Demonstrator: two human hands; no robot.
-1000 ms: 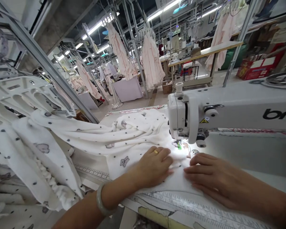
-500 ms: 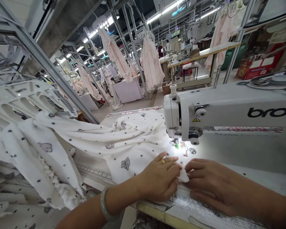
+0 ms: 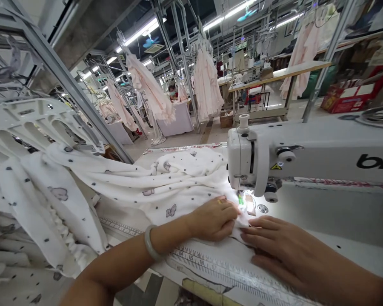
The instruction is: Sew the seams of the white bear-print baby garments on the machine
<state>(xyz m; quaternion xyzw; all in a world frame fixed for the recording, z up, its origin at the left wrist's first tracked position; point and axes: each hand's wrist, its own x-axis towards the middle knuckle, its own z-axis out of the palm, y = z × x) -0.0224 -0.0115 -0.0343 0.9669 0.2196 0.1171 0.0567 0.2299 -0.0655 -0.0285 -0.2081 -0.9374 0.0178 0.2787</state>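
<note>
White fabric (image 3: pixel 185 197) with dark dots and small grey animal prints spreads over the sewing machine table. Its right edge lies under the lit needle area of a white sewing machine (image 3: pixel 322 148), beside a green part (image 3: pixel 240 199) at the presser foot. My left hand (image 3: pixel 214 219) is closed on the cloth just in front of the foot, fingers curled, with a ring and a pale bangle. Close by on the right, my right hand (image 3: pixel 281 244) lies with fingers stretched out, fingertips at the cloth's edge; I cannot make out anything gripped in it.
A printed ruler strip (image 3: pixel 207 263) runs along the table's front. At left, more printed fabric hangs from a white clamp hanger (image 3: pixel 35 123) beside a metal post (image 3: pixel 73 89). Pink garments (image 3: pixel 207 85) hang farther back, near a wood-edged table (image 3: pixel 281 74) and a red box (image 3: pixel 347 95).
My left hand has moved forward toward the presser foot, with the cloth's corner drawn the same way. The fingers of my right hand have straightened and flattened. The view has shifted slightly.
</note>
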